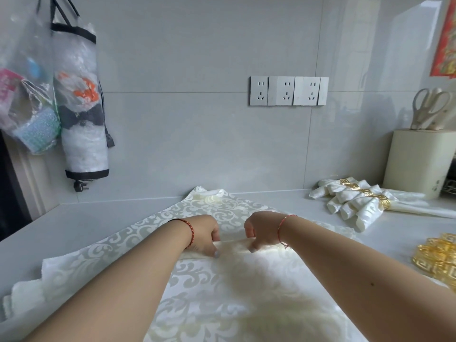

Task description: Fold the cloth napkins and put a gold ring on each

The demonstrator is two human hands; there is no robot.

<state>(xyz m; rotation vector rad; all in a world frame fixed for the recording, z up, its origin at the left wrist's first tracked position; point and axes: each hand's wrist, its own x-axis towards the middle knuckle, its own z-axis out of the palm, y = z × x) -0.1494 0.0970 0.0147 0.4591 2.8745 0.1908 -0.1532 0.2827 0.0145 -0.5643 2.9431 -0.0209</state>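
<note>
Smooth counter (74, 218): hands (233, 234) pinch damask napkin (222, 280) fold.

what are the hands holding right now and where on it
Both the left hand and right hand pinch the cream damask cloth napkin along a raised fold ridge near its middle, side by side.

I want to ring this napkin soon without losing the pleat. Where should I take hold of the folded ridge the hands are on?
Probably grip the raised fold itself from above, thumb on its near side, fingers behind, as the left hand and right hand pinch it now. It runs left-right across the napkin, so a two-point grip keeps it straight.
</note>
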